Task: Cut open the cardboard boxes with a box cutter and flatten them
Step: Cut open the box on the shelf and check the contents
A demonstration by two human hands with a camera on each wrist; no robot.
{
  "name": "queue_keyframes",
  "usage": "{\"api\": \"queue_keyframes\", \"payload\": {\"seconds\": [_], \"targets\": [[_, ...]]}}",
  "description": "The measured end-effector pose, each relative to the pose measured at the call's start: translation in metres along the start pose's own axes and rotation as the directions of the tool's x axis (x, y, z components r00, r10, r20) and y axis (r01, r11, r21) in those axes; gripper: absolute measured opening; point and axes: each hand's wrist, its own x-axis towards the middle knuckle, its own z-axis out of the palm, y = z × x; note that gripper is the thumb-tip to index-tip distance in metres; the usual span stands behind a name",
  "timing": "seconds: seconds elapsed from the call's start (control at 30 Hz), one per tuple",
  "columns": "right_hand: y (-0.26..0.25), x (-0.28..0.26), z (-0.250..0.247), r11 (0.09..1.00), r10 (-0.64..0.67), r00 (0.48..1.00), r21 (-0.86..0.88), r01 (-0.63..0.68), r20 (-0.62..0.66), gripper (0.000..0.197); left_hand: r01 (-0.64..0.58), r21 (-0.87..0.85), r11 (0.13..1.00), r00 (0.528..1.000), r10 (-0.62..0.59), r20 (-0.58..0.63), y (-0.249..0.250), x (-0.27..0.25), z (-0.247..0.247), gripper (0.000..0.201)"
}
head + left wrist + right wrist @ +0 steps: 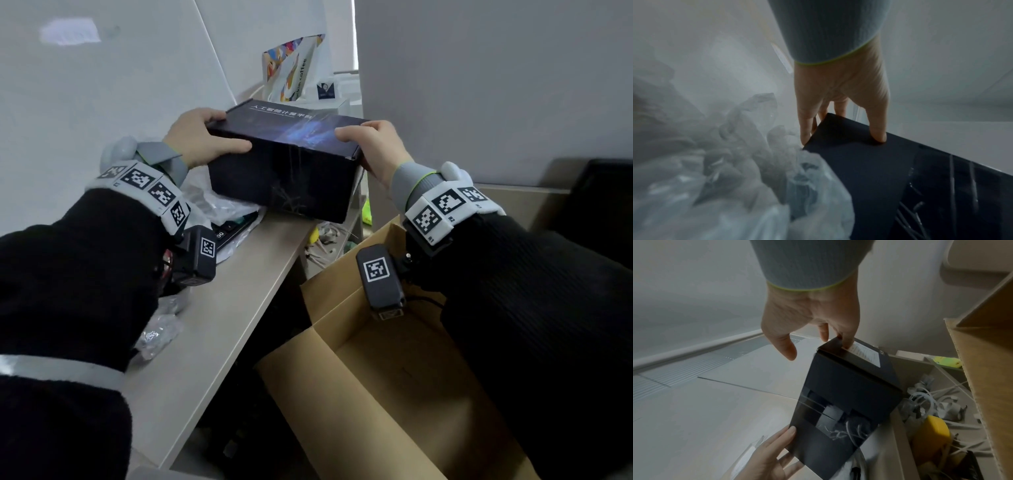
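The left hand (198, 137) grips the left end of the black box (284, 164): its thumb lies flat along the near side, and its fingers (214, 114) curl over the far top corner. In the left wrist view the thumb (877, 129) presses on the dark panel while the other fingers wrap behind the corner. The right hand (373, 150) holds the right end, thumb (346, 132) on the printed lid; in the right wrist view its fingertips (846, 341) curl onto the end panel beside a white label (865, 356).

The box sits just above centre in the head view, its lower corner over the edge of the grey desk (219, 329). Crumpled clear plastic (212, 202) lies under its left end. An open brown cardboard box (387, 394) stands at lower right, under the right forearm. A colourful paper bag (291, 68) stands at upper centre.
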Motion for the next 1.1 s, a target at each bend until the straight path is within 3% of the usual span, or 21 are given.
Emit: {"api": "queue_keyframes", "payload": {"seconds": [0.13, 0.3, 0.43, 0.6, 0.73, 0.83, 0.93, 1.03, 1.1], "targets": [[0.002, 0.003, 0.009, 0.995, -0.046, 0.998, 0.087, 0.041, 0.048, 0.074, -0.037, 0.040, 0.999, 0.994, 0.041, -0.097, -0.008, 0.006, -0.003, 0.068], [-0.002, 0.005, 0.022, 0.996, -0.052, 0.981, 0.084, 0.037, 0.187, 0.075, 0.091, -0.054, 0.994, 0.979, -0.099, -0.181, -0.016, 0.010, -0.010, 0.061], [0.002, 0.011, 0.032, 0.990, -0.116, 0.970, -0.050, 0.129, 0.213, 0.090, 0.130, 0.013, 0.991, 0.981, -0.127, -0.147, -0.014, 0.005, -0.013, 0.064], [0.015, 0.019, 0.026, 0.982, -0.157, 0.972, -0.073, 0.172, 0.177, 0.087, 0.152, 0.107, 0.983, 0.983, -0.139, -0.118, -0.015, 0.013, -0.023, 0.061], [0.017, 0.022, 0.027, 0.981, -0.180, 0.972, -0.045, 0.189, 0.150, 0.083, 0.207, 0.093, 0.974, 0.976, -0.199, -0.089, -0.017, 0.014, -0.021, 0.051], [0.016, 0.021, 0.032, 0.974, -0.198, 0.966, -0.081, 0.214, 0.164, 0.083, 0.192, 0.203, 0.960, 0.981, -0.186, -0.048, -0.013, 0.010, -0.010, 0.039], [0.014, 0.020, 0.032, 0.972, -0.186, 0.964, -0.110, 0.209, 0.190, 0.085, 0.244, 0.299, 0.922, 0.970, -0.228, -0.089, -0.015, 0.011, -0.003, 0.028], [0.013, 0.017, 0.030, 0.962, -0.167, 0.962, -0.176, 0.207, 0.217, 0.089, 0.310, 0.370, 0.876, 0.950, -0.268, -0.161, -0.014, 0.015, 0.001, 0.040], [0.013, 0.016, 0.029, 0.960, -0.156, 0.963, -0.195, 0.200, 0.218, 0.092, 0.287, 0.395, 0.873, 0.953, -0.218, -0.210, -0.006, 0.008, 0.005, 0.054]]}}
